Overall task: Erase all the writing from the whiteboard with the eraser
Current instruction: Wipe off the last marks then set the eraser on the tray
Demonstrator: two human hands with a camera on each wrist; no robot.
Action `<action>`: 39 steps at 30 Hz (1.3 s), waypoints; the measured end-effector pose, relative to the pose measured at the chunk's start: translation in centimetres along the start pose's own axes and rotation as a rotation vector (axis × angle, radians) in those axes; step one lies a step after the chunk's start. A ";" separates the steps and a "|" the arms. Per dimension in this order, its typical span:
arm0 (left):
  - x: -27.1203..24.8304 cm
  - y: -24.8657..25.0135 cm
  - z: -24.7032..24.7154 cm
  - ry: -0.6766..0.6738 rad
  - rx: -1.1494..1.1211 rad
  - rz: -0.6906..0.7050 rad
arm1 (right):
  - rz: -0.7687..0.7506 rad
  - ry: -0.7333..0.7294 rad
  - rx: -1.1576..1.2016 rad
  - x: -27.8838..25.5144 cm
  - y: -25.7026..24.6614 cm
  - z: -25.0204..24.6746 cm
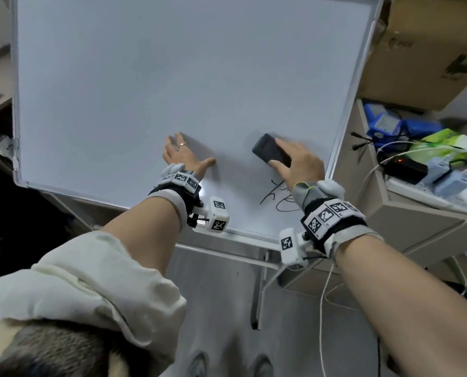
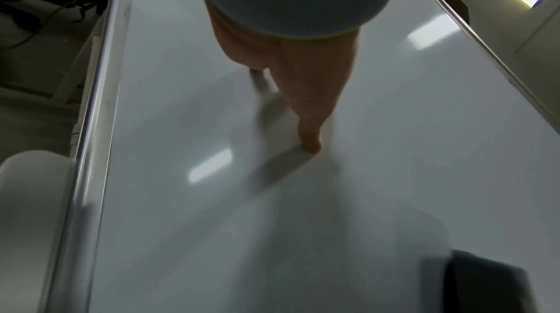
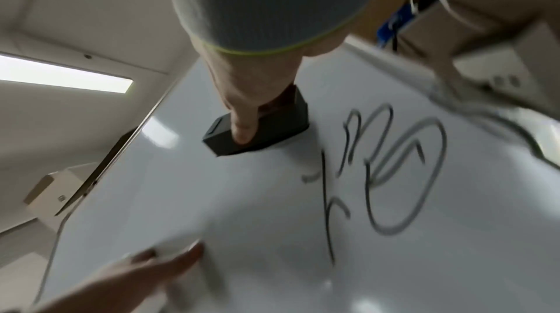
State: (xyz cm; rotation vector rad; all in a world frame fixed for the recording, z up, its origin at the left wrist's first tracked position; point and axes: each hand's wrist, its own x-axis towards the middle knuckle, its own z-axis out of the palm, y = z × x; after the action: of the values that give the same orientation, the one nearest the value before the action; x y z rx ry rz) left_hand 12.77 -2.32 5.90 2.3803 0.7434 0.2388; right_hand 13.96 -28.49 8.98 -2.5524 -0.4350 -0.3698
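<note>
A glossy whiteboard in a pale metal frame was seen tilted on a stand, ceiling lights mirrored in its surface. Cardboard boxes and a shelf strewn with cables and blue packets were noted at its right edge; grey floor lay below. The left hand was laid flat on the board, fingers straight and spread, holding nothing. The right hand was closed round the eraser — a dark, matte, rectangular block — thumb on one side, fingers over the top, its underside pressed to the board. Looping black writing was left just below the eraser, near the board's lower right corner — partly hidden by the wrist in the head view.
</note>
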 end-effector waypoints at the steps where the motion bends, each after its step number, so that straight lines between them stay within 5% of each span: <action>1: 0.0 0.1 0.1 -0.001 0.012 -0.006 | 0.021 0.015 -0.023 0.6 0.7 -0.6; 7: -0.8 0.6 0.9 0.128 -0.012 -0.061 | -0.031 -0.063 0.039 -3.2 1.9 3.1; 16: -3.1 1.7 2.4 0.135 -0.145 -0.018 | -0.157 -0.472 -0.037 -7.5 2.2 4.5; 18: -3.7 1.7 3.0 0.072 -0.117 0.015 | -0.157 -0.411 -0.003 -6.4 2.4 3.2; 22: -3.7 1.9 3.5 0.055 -0.084 -0.010 | -0.067 -0.005 0.142 -3.0 3.6 0.4; 25: -3.6 2.2 3.5 0.050 -0.078 -0.015 | -0.058 0.094 0.120 -1.9 4.9 0.1; 30: -3.7 2.1 3.6 0.047 -0.071 -0.003 | -0.110 0.080 0.097 -3.5 5.5 1.4; 39: -3.8 1.9 3.6 0.038 -0.040 0.005 | -0.021 -0.285 0.208 -9.1 6.1 3.0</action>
State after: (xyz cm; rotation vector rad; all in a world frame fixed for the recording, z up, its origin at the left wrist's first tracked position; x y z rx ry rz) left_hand 11.71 -7.57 4.32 2.3456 0.7436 0.2991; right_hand 8.48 -33.94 0.66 -2.4029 -0.5728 0.0349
